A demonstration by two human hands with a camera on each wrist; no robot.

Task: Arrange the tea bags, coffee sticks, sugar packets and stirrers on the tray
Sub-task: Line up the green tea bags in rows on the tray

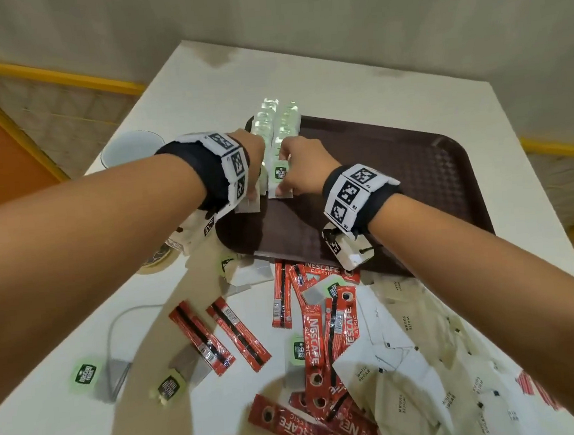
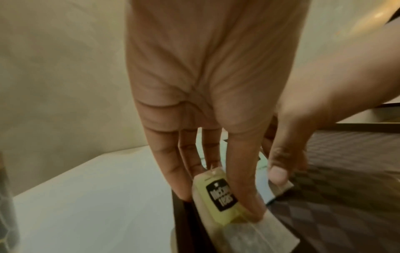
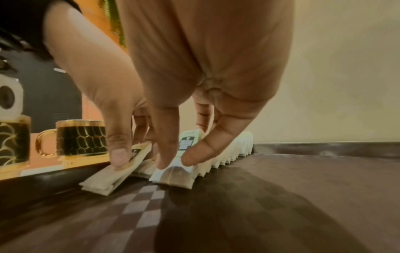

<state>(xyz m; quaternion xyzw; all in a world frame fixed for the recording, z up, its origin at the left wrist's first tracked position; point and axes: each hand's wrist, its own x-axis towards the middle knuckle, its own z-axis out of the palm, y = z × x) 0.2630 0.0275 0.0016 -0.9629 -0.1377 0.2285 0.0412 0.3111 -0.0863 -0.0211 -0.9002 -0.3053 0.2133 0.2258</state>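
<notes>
A dark brown tray (image 1: 413, 180) lies on the white table (image 1: 336, 76). Two rows of overlapping tea bags (image 1: 288, 121) run along its left side. My left hand (image 1: 254, 165) presses straight fingers (image 2: 242, 188) onto the green-tagged tea bag (image 2: 220, 195) at the near end of the left row. Beside it, my right hand (image 1: 300, 168) pinches the nearest tea bag (image 3: 173, 176) of the right row between two fingertips (image 3: 164, 159), and the bag bows up. Red coffee sticks (image 1: 202, 337) and white sugar packets (image 1: 409, 345) lie loose on the table in front of the tray.
Loose tea bags (image 1: 85, 374) are scattered at the near left. Two black-and-gold mugs (image 3: 82, 138) stand left of the tray, and a white cup (image 1: 129, 150) sits further back. The tray's right part (image 1: 432, 206) is bare.
</notes>
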